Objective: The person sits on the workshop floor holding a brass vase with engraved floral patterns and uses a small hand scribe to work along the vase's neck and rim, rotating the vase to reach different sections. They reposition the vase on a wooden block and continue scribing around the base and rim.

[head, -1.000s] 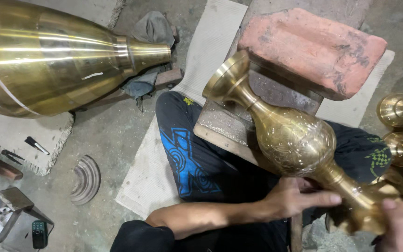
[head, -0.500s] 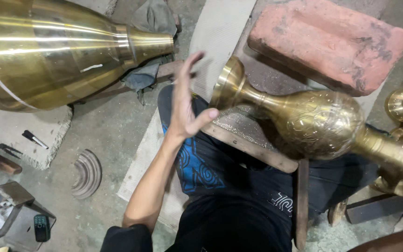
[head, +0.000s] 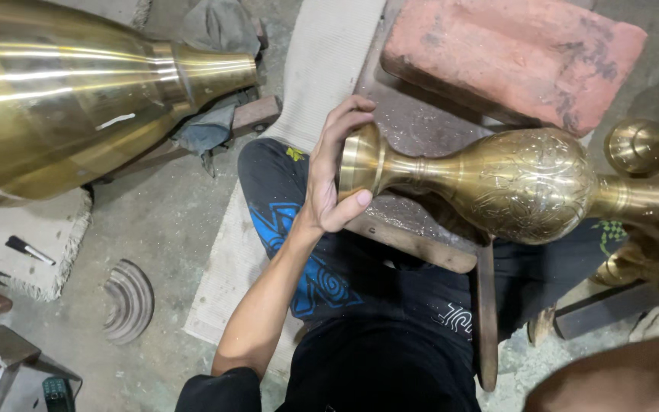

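An engraved brass vase lies sideways across my lap, with its flared mouth pointing left. My left hand cups that mouth, fingers curled over the top of the rim and thumb pressed under it. The vase's foot runs out of the picture at the right edge. My right hand itself is hidden; only a blurred stretch of forearm shows at the bottom right corner. A wooden block lies under the vase's neck on my legs.
A large polished brass vessel lies on its side at the upper left. A red brick rests at the top right. More brass pieces stand at the right edge. A ribbed metal disc and small tools lie on the concrete floor.
My left hand went from the vase's lower stem, through an open raised pose, to gripping the mouth rim. The vase has swung from tilted to nearly level. My right hand has left the view.
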Action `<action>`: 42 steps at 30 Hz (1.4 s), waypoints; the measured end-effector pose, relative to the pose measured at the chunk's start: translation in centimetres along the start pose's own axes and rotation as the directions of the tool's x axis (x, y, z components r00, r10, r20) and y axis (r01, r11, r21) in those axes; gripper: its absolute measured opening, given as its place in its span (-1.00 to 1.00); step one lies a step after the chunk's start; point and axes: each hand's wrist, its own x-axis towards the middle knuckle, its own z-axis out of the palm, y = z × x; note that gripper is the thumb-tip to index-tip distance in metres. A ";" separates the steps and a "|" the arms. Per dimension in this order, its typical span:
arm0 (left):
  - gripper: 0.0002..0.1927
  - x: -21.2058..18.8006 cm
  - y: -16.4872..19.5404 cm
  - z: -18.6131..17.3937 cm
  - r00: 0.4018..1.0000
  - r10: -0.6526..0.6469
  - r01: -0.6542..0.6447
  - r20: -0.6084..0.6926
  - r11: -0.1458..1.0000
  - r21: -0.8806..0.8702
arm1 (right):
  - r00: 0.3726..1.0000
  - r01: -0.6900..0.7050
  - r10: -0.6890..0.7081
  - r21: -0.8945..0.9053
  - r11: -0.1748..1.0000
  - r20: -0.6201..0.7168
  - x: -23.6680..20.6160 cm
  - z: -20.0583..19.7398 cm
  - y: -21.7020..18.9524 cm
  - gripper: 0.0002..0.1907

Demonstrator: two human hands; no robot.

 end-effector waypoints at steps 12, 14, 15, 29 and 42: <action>-0.26 0.2 1.0 2.6 0.988 0.112 -0.108 0.110 0.993 -0.037 | 0.978 0.055 -0.144 0.476 0.878 0.153 -4.7 12.7 -17.7 -0.51; -0.27 0.3 0.9 3.2 0.988 0.085 -0.081 0.131 0.996 -0.035 | 0.971 0.061 -0.172 0.528 0.847 0.164 -5.3 14.2 -17.4 -0.53; -0.27 0.4 0.8 3.4 0.987 0.080 -0.076 0.143 0.997 -0.031 | 0.968 0.073 -0.191 0.544 0.836 0.163 -5.5 14.9 -17.0 -0.55; -0.30 0.0 1.2 2.6 0.984 -0.018 0.016 0.179 1.000 0.013 | 0.964 0.238 -0.262 0.322 0.916 0.033 -7.1 15.6 -15.4 -0.67; -0.30 0.2 1.2 2.2 0.987 0.021 -0.023 0.160 1.000 0.010 | 0.976 0.194 -0.216 0.499 0.845 -0.013 -5.5 14.1 -15.8 -0.79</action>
